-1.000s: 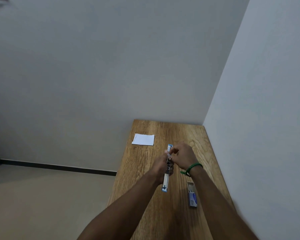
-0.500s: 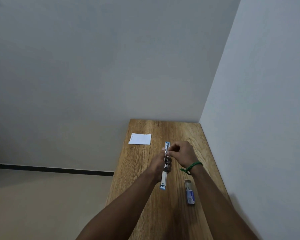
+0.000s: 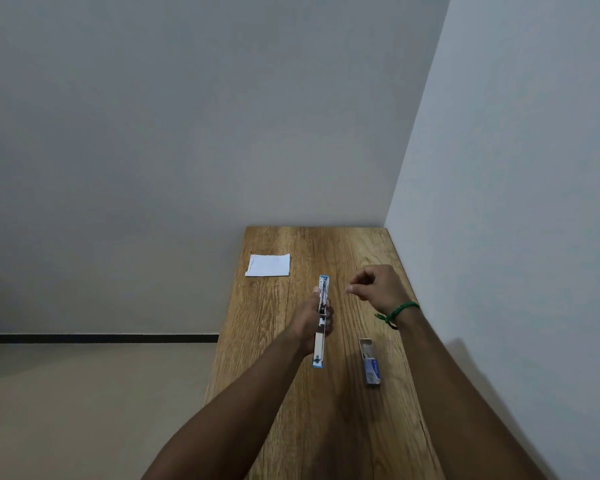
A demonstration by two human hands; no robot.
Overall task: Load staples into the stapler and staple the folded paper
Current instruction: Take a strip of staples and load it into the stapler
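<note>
Your left hand [image 3: 309, 322] grips the stapler [image 3: 323, 291] round its middle, fingers curled about it, over the wooden table [image 3: 326, 427]. The stapler is swung open into one long line running from 12 to 6 o'clock. Your right hand [image 3: 378, 289] hovers apart from it, at 2 o'clock of the stapler, fingers curled and thumb close to forefinger; you cannot tell whether it pinches anything. A green band [image 3: 399, 311] circles that wrist. The folded paper [image 3: 269, 265] lies flat at 11 o'clock of the stapler, near the table's left edge. The staple box [image 3: 371, 367], its tray slid partly out, lies at 4 o'clock
</note>
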